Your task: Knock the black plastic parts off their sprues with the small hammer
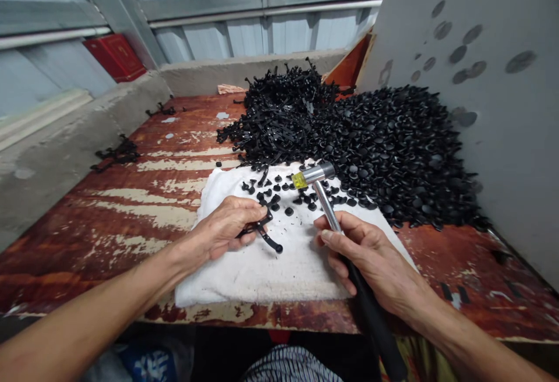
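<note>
The left grip is pinching a branched black part, which is jutting rightward over white cloth; the right grip is clasping a hammer below its head.

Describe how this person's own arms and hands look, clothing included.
The left hand and right hand are ungloved, with no rings or watch showing. Both forearms are bare, with no sleeves in view. Dark-and-light striped clothing shows at the bottom edge.
</note>
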`<move>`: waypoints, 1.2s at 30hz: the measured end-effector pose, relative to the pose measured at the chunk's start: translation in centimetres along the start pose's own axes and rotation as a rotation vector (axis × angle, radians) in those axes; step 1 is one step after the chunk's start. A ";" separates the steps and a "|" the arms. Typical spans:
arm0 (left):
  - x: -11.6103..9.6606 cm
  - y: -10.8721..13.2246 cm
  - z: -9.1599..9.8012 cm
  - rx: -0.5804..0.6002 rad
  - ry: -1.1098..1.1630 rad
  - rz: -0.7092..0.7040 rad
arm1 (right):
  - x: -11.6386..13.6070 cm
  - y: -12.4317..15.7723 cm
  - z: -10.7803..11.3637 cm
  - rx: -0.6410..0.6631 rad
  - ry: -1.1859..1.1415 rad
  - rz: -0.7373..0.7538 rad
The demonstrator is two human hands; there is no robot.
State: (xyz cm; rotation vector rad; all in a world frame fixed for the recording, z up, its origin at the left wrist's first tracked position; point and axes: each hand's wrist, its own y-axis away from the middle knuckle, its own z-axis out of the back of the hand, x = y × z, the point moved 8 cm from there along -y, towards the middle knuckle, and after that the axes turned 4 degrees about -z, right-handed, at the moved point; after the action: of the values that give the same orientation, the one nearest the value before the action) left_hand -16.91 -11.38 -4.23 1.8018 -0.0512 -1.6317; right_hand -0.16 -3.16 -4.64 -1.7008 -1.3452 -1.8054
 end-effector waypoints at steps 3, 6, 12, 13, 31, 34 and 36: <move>-0.1 0.1 0.1 -0.012 -0.018 0.014 | 0.2 0.1 0.2 -0.005 0.061 0.026; -0.3 0.1 0.1 -0.017 -0.048 0.019 | 1.9 0.4 0.5 -0.034 0.321 0.178; -0.8 0.2 0.2 -0.056 -0.097 0.055 | 5.9 2.2 -0.9 -0.104 0.855 0.705; -0.8 0.3 0.3 -0.063 -0.097 0.061 | 6.0 2.5 -1.2 -0.104 0.894 0.758; -0.1 -0.1 0.4 -0.037 -0.083 0.032 | 5.8 2.1 -1.9 -0.152 1.112 0.817; -0.1 0.0 0.3 -0.036 -0.095 0.039 | 5.5 1.9 -1.8 -0.150 1.143 0.799; -0.3 0.1 0.2 -0.032 -0.118 0.051 | 4.9 1.5 -2.1 -0.080 1.162 0.746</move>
State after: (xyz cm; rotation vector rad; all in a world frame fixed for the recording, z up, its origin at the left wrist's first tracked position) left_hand -17.10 -11.42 -3.96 1.6662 -0.1223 -1.6917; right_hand -1.42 -3.79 0.72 -0.6751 -0.1160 -1.8025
